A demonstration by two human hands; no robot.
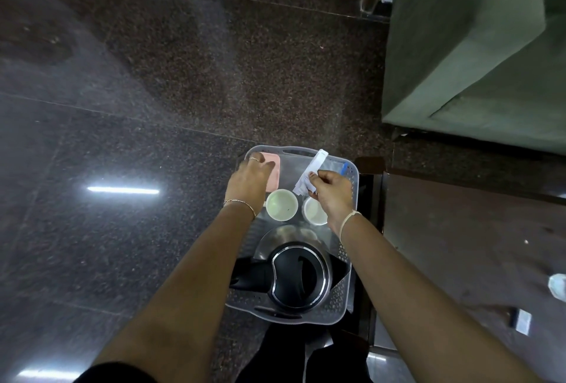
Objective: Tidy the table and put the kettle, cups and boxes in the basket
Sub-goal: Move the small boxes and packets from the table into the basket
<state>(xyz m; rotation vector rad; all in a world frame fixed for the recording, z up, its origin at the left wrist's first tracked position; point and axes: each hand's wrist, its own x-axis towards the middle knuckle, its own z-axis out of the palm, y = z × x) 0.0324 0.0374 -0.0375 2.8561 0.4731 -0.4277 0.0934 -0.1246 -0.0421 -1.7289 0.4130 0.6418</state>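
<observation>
While the left hand (249,174) curls its fingers over the pink box (274,174) in the upper-left corner of the basket (343,297), the right hand (332,189) pinches a white paper slip (312,171) just right of frame ctr. Any print on it is too blurred to read. Two cups (281,205) sit side by side mid-basket, w/ the black-lidded kettle (298,275) below them, lower ctr of frame.

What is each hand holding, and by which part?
Right hand pinches the white paper by its lower end. Left hand lies on the pink box; grip unclear.
</observation>
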